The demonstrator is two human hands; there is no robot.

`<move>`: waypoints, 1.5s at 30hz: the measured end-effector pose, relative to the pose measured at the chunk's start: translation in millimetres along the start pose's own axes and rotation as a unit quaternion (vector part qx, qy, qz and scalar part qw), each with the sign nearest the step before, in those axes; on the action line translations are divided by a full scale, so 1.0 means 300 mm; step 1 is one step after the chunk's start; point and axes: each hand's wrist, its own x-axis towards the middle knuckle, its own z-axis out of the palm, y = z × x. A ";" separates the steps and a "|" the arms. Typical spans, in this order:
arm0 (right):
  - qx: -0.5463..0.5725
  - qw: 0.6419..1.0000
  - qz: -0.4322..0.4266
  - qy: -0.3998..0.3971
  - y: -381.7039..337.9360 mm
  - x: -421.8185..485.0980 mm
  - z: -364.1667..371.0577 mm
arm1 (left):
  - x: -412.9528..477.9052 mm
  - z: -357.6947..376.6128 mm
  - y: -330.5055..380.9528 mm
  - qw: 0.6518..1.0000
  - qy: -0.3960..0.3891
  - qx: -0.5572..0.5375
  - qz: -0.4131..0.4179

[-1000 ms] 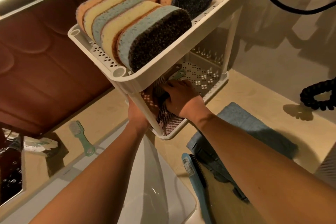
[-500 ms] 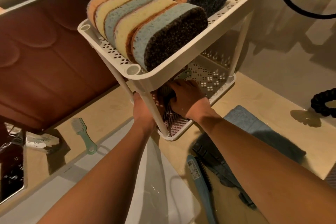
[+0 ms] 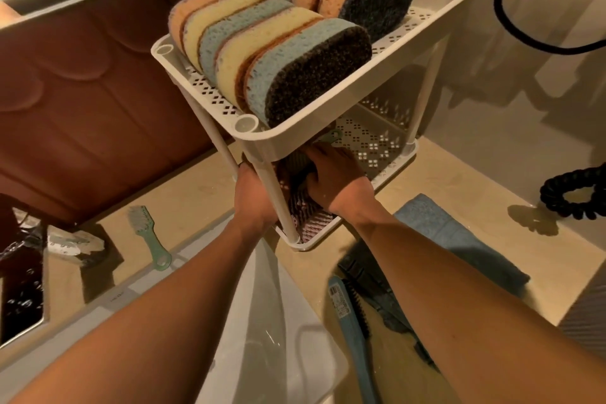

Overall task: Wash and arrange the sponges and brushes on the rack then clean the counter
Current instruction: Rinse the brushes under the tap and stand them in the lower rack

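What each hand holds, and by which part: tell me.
Right hand curls over a brush on the rack's lower shelf, at its bristle end. Left hand is at the front leg; its grip is hidden.

**Rack at twelve o'clock**

Sponges (image 3: 262,52) are stood on the rack's (image 3: 328,115) upper shelf, brushes (image 3: 303,215) laid on the lower. On the counter (image 3: 459,174) a brush (image 3: 147,236) is placed at its eight o'clock, a cloth (image 3: 459,239) at four, the sink (image 3: 262,321) at six.
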 end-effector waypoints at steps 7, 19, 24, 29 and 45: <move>-0.085 0.993 -0.023 0.083 -0.024 -0.064 -0.040 | -0.130 -0.115 -0.049 0.965 0.020 0.204 0.162; -0.248 0.962 -0.118 0.002 -0.142 -0.375 -0.093 | -0.457 -0.199 -0.100 0.946 -0.029 0.312 0.085; -0.228 0.962 -0.148 0.002 -0.211 -0.470 -0.110 | -0.547 -0.226 -0.104 0.948 -0.019 0.308 0.082; -0.202 0.961 -0.189 0.015 -0.308 -0.528 -0.090 | -0.618 -0.265 -0.142 0.946 -0.021 0.316 0.060; -0.094 0.959 -0.262 -0.047 -0.706 -0.414 0.196 | -0.773 -0.458 -0.476 0.950 0.007 0.311 0.018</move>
